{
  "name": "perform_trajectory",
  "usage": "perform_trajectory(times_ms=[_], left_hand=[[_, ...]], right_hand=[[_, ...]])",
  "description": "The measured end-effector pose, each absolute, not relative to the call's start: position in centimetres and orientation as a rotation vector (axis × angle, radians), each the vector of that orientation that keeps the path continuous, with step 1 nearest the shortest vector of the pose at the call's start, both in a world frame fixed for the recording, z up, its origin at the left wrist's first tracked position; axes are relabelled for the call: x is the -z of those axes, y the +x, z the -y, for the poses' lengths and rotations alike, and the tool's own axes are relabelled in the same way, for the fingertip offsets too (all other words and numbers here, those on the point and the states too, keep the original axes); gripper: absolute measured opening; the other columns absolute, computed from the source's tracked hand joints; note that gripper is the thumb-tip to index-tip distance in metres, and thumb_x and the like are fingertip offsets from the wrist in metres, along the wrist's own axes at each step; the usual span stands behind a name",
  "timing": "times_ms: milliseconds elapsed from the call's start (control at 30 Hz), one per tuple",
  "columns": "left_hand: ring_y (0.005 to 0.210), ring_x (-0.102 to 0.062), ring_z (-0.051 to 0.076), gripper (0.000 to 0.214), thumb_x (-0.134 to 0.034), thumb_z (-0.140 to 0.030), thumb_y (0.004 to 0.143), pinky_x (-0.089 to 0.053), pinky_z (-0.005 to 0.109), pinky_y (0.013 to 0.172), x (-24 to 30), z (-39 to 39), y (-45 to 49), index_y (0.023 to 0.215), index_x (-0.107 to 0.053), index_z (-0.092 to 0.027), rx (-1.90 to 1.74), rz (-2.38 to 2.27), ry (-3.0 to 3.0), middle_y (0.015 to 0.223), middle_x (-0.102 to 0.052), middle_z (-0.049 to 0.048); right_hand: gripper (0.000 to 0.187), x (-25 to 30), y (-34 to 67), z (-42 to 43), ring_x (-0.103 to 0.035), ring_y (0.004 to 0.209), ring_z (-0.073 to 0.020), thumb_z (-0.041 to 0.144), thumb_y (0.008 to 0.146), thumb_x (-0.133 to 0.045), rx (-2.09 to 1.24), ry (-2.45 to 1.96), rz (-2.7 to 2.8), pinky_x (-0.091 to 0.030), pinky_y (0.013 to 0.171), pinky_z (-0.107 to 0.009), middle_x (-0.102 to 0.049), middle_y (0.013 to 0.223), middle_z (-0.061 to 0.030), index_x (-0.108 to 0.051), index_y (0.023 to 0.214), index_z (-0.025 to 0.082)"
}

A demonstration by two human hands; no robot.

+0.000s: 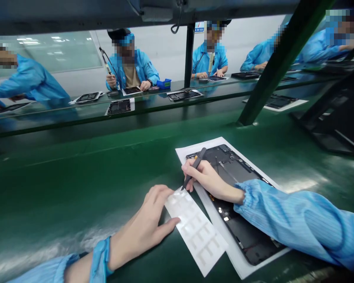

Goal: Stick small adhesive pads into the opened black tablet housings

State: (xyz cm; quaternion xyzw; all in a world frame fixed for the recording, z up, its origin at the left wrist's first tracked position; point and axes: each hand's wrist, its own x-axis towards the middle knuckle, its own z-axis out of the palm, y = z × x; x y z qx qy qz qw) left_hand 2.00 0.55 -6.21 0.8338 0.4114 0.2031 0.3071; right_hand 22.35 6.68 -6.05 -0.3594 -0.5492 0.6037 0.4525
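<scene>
Sheet with E-shaped marks (head view) lies aslant on the bench, just beside the case on its paper, presumably for a short reach. Left hand, palm down and loosely spread, grips nothing; fingertips and thumb rest at the sheet's edge, likely steadying it. Right hand pinches tweezers pen-fashion, tips at the sheet's top corner, forearm crossing above the case.

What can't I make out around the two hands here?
All in the head view:
Part of the black casing: hidden by the right sleeve.
Whether the tips of the tweezers touch the white sheet: too small to tell.
Fine detail of the sheet's pale shapes: blurred.
The left sleeve: cut off by the bottom edge.
</scene>
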Motion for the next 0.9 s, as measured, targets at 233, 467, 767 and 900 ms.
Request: perform_trajectory(times_ms=[233,467,767,900], left_hand=[[0.062,-0.049,0.011,0.023,-0.057,-0.025,0.079,-0.038,0.021,0.056,4.7,-2.2,2.0,0.101,-0.059,-0.016,-0.516,-1.054,1.839,0.076,-0.060,0.0000],[0.075,-0.062,0.014,0.026,-0.059,-0.031,0.073,-0.049,0.020,0.058,4.4,-4.9,0.6,0.083,-0.040,-0.017,-0.888,-1.246,1.437,0.087,-0.061,0.0034],[0.050,-0.066,0.018,0.041,-0.052,-0.039,0.081,-0.051,0.023,0.041,4.7,-3.9,1.6,0.109,-0.030,-0.019,-0.720,-1.284,1.344,0.072,-0.064,0.0014],[0.029,-0.051,0.014,0.034,-0.042,-0.046,0.088,-0.028,0.017,0.025,4.3,-1.7,2.2,0.107,-0.044,-0.018,-0.364,-1.220,1.526,0.061,-0.064,0.0001]], right_hand=[[0.040,6.1,22.5,-7.3,-0.051,0.033,-0.0096,0.049,0.069,-0.071,-1.542,-0.796,1.170,-0.038,0.028,-0.016,-0.051,0.047,0.0041,-0.050,0.057,0.017],[0.038,5.7,22.9,-7.7,-0.043,0.030,-0.0071,0.047,0.070,-0.066,-1.559,-0.727,0.999,-0.029,0.024,-0.016,-0.046,0.048,0.0051,-0.046,0.057,0.018],[0.038,5.9,22.8,-7.8,-0.043,0.029,-0.0075,0.046,0.071,-0.066,-1.541,-0.730,1.014,-0.029,0.023,-0.016,-0.048,0.046,0.0045,-0.046,0.054,0.018],[0.038,5.9,22.6,-7.4,-0.044,0.028,-0.0083,0.045,0.072,-0.065,-1.564,-0.738,1.085,-0.031,0.023,-0.016,-0.048,0.043,0.0040,-0.047,0.053,0.018]])
